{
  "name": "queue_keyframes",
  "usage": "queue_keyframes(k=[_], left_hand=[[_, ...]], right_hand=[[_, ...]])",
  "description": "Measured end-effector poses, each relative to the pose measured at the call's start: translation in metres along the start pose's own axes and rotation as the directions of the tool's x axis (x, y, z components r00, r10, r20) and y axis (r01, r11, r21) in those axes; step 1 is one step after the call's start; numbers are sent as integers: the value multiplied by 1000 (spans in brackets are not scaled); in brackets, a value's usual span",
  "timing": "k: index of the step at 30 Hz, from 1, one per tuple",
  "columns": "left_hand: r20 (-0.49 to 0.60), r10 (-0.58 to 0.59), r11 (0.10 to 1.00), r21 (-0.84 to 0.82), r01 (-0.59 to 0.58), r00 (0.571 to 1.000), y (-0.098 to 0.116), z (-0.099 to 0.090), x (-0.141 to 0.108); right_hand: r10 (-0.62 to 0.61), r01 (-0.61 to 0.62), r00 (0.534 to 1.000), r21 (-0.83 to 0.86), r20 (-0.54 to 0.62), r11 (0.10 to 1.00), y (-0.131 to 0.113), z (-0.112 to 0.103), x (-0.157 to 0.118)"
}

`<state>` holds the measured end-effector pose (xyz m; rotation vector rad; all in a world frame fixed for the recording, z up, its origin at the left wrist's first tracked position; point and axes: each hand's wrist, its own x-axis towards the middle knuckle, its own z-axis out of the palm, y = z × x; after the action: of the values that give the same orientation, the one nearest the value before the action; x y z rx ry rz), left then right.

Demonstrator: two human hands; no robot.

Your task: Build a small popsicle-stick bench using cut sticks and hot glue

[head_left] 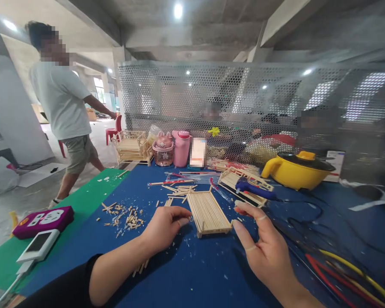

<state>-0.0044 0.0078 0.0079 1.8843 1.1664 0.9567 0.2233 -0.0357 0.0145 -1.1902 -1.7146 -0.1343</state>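
Observation:
A small platform of pale wooden sticks (210, 211), with a short post at its near left corner, rests on the blue table in front of me. Thumb and fingers of my left hand (167, 226) are closed together at its left edge. My right hand (265, 241) is open beside the right edge, thumb and index finger apart, the thumb close to the near right corner. Light bands circle some fingers. Behind it lies another stick model (231, 182), with a blue glue gun (255, 189) on top. Loose sticks (179, 190) are scattered beyond my left hand.
Cut stick pieces (128, 216) lie left. A pink bottle (181, 149), a clear-and-pink cup (163, 149) and stacked stick models (133, 147) stand behind. On the right are a yellow pot (300, 173) and cables (343, 273). A purple case (43, 221) lies far left; a person (62, 98) walks beyond.

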Motion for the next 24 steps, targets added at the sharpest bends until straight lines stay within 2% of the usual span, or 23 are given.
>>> queue_keyframes(k=[4, 9, 14, 18, 21, 24], left_hand=[[-55, -10, 1000, -29, 9, 998, 4, 1, -2], [-139, 77, 996, 52, -71, 987, 8, 1, -7], [-239, 177, 982, -20, -187, 955, 11, 9, -17], [-220, 209, 972, -60, -227, 953, 18, 21, -28], [-197, 226, 964, -96, -248, 954, 23, 29, -35], [-182, 235, 961, -101, -256, 955, 23, 33, -38]], right_hand=[[-23, 23, 1000, 16, 20, 1000, -5, -2, -1], [-88, 88, 996, 16, 23, 996, -11, -5, 0], [-269, 267, 962, 62, 34, 962, -26, -8, 1], [-379, 361, 921, 169, 88, 917, -50, -5, -3], [-370, 342, 924, 228, 97, 912, -62, -1, -5], [-326, 294, 940, 254, 95, 921, -64, 4, -6]])
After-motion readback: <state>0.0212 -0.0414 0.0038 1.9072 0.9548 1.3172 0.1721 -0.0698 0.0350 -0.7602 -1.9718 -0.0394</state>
